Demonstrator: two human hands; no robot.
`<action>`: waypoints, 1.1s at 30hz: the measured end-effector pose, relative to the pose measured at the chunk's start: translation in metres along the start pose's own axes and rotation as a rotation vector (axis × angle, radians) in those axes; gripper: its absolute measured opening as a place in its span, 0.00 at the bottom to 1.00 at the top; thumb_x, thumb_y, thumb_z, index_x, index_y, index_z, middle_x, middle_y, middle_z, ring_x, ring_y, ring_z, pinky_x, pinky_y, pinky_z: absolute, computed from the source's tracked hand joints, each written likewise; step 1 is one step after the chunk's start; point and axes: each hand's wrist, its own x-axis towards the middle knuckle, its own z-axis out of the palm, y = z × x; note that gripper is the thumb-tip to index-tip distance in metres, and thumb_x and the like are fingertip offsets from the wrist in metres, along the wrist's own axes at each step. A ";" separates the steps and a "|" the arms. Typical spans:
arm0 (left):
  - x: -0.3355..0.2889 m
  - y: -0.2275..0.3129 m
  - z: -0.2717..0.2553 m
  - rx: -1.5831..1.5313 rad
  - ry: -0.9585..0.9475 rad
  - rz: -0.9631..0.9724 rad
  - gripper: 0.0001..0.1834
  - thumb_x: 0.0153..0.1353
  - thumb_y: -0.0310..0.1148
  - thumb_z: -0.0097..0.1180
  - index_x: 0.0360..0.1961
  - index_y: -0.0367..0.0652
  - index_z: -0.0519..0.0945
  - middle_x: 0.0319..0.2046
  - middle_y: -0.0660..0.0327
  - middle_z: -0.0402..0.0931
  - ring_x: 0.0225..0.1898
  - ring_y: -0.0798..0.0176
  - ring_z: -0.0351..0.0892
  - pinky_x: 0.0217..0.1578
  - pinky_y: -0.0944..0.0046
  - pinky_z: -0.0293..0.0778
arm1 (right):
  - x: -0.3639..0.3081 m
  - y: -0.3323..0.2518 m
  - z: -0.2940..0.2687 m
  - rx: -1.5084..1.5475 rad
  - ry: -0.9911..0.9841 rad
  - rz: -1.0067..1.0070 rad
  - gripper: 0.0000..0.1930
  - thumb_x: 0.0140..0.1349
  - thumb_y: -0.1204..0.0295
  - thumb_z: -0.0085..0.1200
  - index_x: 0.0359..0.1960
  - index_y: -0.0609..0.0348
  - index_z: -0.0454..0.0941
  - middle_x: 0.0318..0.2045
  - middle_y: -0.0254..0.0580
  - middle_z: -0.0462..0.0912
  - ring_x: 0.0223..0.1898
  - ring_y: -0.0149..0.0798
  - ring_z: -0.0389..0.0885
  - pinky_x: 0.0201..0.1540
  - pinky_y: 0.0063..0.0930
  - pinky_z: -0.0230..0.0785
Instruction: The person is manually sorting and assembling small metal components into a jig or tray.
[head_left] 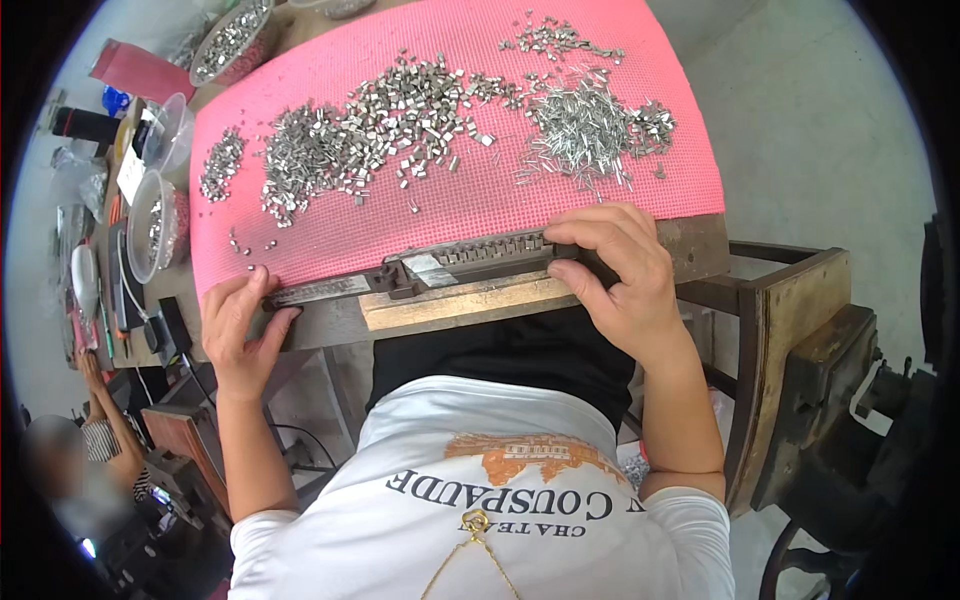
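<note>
A long dark metal jig [470,262] lies along the near edge of the pink mat, with a row of small metal pieces [500,248] lined up in its right part. My left hand [243,335] is closed round the jig's left end, thumb on the near side and fingers on the far side. Around the right end, the thumb and fingers of my right hand [625,265] are closed in the same way. Below the jig runs a worn wooden strip [460,305]. Beyond it, small silvery blocks [410,110] and thin metal pins [580,125] lie in loose heaps.
The pink textured mat [330,235] covers most of the table. Clear plastic tubs [158,225] with small parts stand on the left, near a black cylinder [85,125]. A wooden stand with a metal machine [820,400] is at the right. Another person [100,450] sits at the lower left.
</note>
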 end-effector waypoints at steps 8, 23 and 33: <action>0.023 0.041 -0.047 -0.101 0.136 0.266 0.44 0.43 0.26 0.78 0.65 0.51 0.73 0.33 0.61 0.85 0.29 0.56 0.79 0.38 0.52 0.67 | -0.011 0.005 0.005 0.045 0.067 -0.010 0.17 0.54 0.75 0.72 0.46 0.52 0.84 0.41 0.34 0.86 0.46 0.43 0.81 0.53 0.38 0.67; 0.124 0.139 0.067 -0.450 -0.242 0.177 0.37 0.45 0.24 0.78 0.61 0.46 0.81 0.35 0.60 0.83 0.39 0.58 0.83 0.42 0.58 0.77 | -0.058 -0.024 0.022 -0.345 0.118 0.234 0.42 0.61 0.64 0.69 0.72 0.72 0.63 0.74 0.60 0.62 0.77 0.63 0.57 0.73 0.56 0.55; 0.112 0.148 0.067 -0.487 -0.261 -0.013 0.34 0.50 0.26 0.76 0.61 0.45 0.81 0.39 0.56 0.81 0.40 0.50 0.79 0.44 0.53 0.76 | -0.056 -0.032 0.017 0.000 0.330 0.060 0.28 0.52 0.79 0.68 0.59 0.62 0.80 0.55 0.47 0.86 0.56 0.48 0.83 0.61 0.44 0.68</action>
